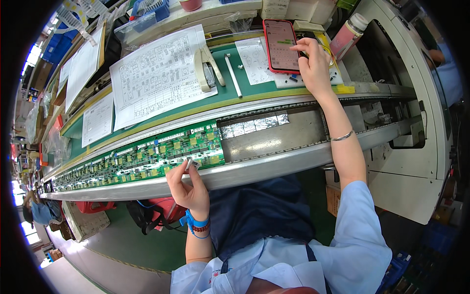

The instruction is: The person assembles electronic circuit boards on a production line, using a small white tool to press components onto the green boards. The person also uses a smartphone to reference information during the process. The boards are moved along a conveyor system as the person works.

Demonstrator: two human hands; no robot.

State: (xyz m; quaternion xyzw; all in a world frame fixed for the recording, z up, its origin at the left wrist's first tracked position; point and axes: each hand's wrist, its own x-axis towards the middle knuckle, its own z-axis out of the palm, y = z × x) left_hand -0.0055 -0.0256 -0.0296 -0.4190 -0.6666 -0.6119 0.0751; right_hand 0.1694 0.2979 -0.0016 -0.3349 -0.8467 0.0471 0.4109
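Near the front rail, my left hand [188, 188] is closed, with thumb and fingers pinching a small white piece [192, 164] too small to identify. It hovers at the right end of a row of green circuit boards [181, 148] lying in the conveyor. Reaching across the line, my right hand [315, 64] has its fingers apart and a fingertip at the screen of a smartphone [281, 45] in a red case. The phone shows a keyboard and lies propped at the back of the bench. Small dark components [293, 78] rest on a pale pad beneath that hand.
A printed diagram sheet [156, 73] lies under a large beige clamp [201, 73]. Beside it are a white pen [233, 76] and a smaller sheet [252, 61]. A pink bottle [348, 36] stands by the white machine [416, 161] on the right. The metal conveyor rail [274, 159] runs along my front.
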